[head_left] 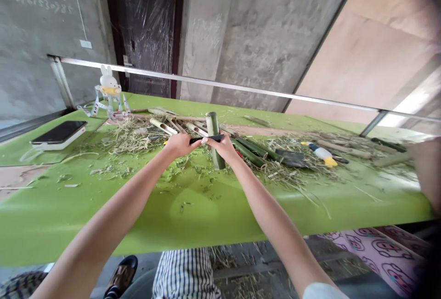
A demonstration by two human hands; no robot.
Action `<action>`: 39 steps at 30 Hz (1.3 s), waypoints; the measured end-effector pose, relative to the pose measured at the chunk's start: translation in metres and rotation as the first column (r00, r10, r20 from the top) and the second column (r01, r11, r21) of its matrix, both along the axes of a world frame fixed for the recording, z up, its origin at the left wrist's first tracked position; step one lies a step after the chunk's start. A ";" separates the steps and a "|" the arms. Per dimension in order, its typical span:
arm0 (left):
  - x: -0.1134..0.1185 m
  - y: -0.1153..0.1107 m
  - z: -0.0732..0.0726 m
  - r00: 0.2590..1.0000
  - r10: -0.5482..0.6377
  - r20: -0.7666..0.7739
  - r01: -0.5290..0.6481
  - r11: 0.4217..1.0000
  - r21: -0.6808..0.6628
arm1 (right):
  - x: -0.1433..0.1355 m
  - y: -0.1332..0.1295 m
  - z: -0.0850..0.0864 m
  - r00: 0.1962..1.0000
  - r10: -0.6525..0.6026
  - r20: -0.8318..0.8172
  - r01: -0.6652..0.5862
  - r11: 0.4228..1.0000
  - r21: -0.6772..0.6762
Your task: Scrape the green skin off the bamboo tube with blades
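An upright piece of green bamboo (217,159) stands on the green table near the middle. My left hand (180,145) is closed on the left end of a thin black tool (196,140), just left of the bamboo. The tool's other end is in my right hand (223,145), whose fingers are closed in front of the bamboo. The tool lies level across the upper part of the bamboo. What kind of tool it is cannot be made out. Split bamboo pieces (163,126) lie behind my hands, and green bamboo lengths (250,153) lie to the right.
On the green table (172,225), a phone on a white box (59,134) and a rabbit figure (108,82) are at left. Shavings (127,138), a dark flat blade (292,158) and a white-and-yellow object (322,154) lie about. A metal rail (223,84) runs behind.
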State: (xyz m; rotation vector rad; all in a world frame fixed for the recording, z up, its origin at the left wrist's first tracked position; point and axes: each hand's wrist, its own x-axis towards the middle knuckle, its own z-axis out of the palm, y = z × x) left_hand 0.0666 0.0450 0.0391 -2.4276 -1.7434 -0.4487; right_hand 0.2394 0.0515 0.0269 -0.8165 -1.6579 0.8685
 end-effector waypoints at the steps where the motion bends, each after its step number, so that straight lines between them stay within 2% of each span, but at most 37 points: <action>1: 0.001 0.000 0.000 1.000 0.020 -0.010 -0.020 0.999 0.025 | 0.000 -0.001 0.001 1.000 -0.015 0.010 0.015 1.000 0.010; 4: 0.003 -0.001 0.003 0.998 0.068 -0.004 -0.068 0.995 0.070 | -0.001 -0.004 0.004 0.996 -0.048 0.073 0.046 0.999 0.029; 8: 0.001 0.000 0.010 0.990 0.111 0.091 -0.116 0.992 0.047 | -0.001 -0.012 0.008 0.990 -0.064 0.126 0.064 0.998 0.000; 12: -0.014 0.006 0.015 0.977 0.160 0.144 -0.173 0.981 0.085 | -0.006 -0.016 0.007 0.991 0.012 0.133 0.000 0.996 -0.091; 16: -0.026 0.010 0.015 0.969 0.189 0.159 -0.213 0.965 0.153 | -0.010 -0.014 0.005 0.991 0.050 0.123 -0.039 0.995 -0.089; 19: -0.023 0.008 0.013 0.978 0.156 0.140 -0.172 0.979 0.107 | -0.006 -0.009 0.004 0.993 0.061 0.101 -0.051 0.994 -0.092; 24: -0.007 0.000 0.007 1.000 0.022 0.014 -0.021 0.999 -0.026 | 0.002 0.000 0.001 0.999 0.038 0.034 -0.034 0.993 -0.112; 27: 0.002 -0.002 0.007 1.000 0.014 -0.008 -0.014 1.000 -0.018 | 0.006 0.003 0.000 0.998 0.058 -0.022 -0.059 0.994 -0.095; 31: 0.006 0.003 0.014 0.976 0.191 0.109 -0.199 0.977 0.076 | 0.007 0.000 0.004 0.996 0.085 0.005 -0.084 0.988 -0.128; 34: -0.005 0.012 0.017 0.941 0.257 0.220 -0.285 0.952 0.110 | 0.004 -0.008 0.006 0.993 0.115 0.007 -0.113 0.982 -0.150; 36: -0.021 0.018 0.018 0.883 0.355 0.307 -0.376 0.926 0.011 | -0.002 -0.014 0.005 0.986 0.143 0.084 -0.129 0.979 -0.158; 37: -0.031 0.021 0.019 0.821 0.444 0.359 -0.433 0.894 -0.115 | -0.005 -0.017 0.004 0.975 0.164 0.150 -0.138 0.976 -0.168; 39: -0.052 0.024 0.021 0.777 0.504 0.378 -0.486 0.861 -0.149 | -0.008 -0.017 0.002 0.957 0.209 0.202 -0.166 0.964 -0.209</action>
